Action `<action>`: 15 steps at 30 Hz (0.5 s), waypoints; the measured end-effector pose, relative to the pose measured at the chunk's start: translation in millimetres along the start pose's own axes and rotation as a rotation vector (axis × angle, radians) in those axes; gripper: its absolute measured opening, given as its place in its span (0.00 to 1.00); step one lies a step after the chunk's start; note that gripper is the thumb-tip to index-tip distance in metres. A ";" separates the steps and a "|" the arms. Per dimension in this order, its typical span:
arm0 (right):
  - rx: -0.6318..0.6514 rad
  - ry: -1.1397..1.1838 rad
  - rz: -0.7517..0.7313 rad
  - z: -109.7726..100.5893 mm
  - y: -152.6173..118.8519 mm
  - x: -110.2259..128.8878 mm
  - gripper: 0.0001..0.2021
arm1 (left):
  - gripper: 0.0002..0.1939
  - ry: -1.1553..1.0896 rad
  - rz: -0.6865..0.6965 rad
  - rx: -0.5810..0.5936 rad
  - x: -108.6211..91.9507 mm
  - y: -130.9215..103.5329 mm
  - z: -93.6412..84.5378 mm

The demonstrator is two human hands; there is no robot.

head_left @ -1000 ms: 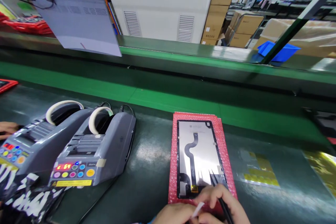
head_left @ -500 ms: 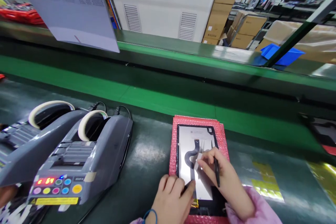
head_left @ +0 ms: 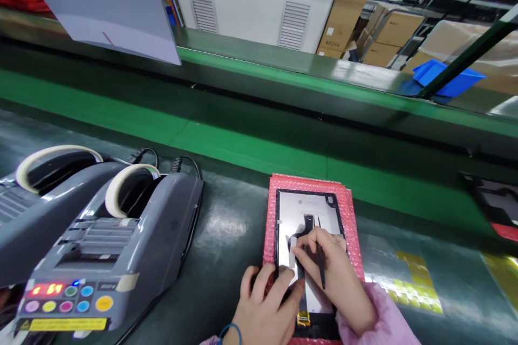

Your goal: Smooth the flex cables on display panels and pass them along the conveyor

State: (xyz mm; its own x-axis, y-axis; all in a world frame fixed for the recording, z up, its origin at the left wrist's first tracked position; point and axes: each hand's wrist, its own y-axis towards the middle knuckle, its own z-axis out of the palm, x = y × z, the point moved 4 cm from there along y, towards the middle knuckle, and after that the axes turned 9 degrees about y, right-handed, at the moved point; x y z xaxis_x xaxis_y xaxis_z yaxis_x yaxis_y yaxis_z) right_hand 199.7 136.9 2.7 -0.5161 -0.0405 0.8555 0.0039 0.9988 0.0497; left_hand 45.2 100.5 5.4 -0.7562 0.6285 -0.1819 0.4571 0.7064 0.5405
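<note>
A tablet screen panel (head_left: 289,206) lies back side up on pink bubble wrap (head_left: 353,226), with a dark curved flex cable (head_left: 300,272) running down its middle. My left hand (head_left: 265,299) rests on the panel's lower left with fingers apart, its fingertips touching the panel beside the cable. Closed over the middle of the panel, my right hand (head_left: 329,261) holds black tweezers (head_left: 321,264) across its fingers, tips pointing away from me. Between that hand's thumb and index finger is a small whitish strip (head_left: 292,250), next to the cable. The palm-side fingers of my right hand are hidden.
Two grey tape dispensers (head_left: 162,226) with cream tape rolls stand on the left, cables behind them. Yellow tape pieces (head_left: 416,280) lie on the bench to the right. Another panel (head_left: 496,194) sits at far right. A grey monitor back (head_left: 117,11) hangs above the left.
My right hand has shifted slightly left with the tweezers and strip, bringing the strip over the cable's curve. My left hand's fingers have spread and reached further up the panel.
</note>
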 end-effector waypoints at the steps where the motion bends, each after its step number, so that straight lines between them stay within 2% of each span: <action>1: -0.006 -0.001 -0.001 0.2 0.8 0.2 0.13 | 0.11 0.006 0.020 0.015 0.0 0.1 0.9; 9: -0.064 0.026 0.000 0.0 9.7 -1.7 0.16 | 0.10 0.031 0.123 0.090 0.4 0.3 1.7; 12: -0.095 0.045 0.022 0.7 22.2 -4.7 0.17 | 0.11 0.042 0.148 0.147 0.1 -2.3 4.5; 15: -0.182 0.030 0.038 -7.5 38.5 -8.3 0.17 | 0.15 0.025 0.160 0.168 1.0 -7.8 8.1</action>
State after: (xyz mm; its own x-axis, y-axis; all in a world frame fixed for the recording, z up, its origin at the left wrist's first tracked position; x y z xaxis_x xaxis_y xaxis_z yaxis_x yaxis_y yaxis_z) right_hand 210.6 175.5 1.4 -0.4872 -0.0060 0.8733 0.1792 0.9780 0.1067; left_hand 44.7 98.3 -5.7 -0.6783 0.7300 -0.0836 0.6418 0.6440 0.4163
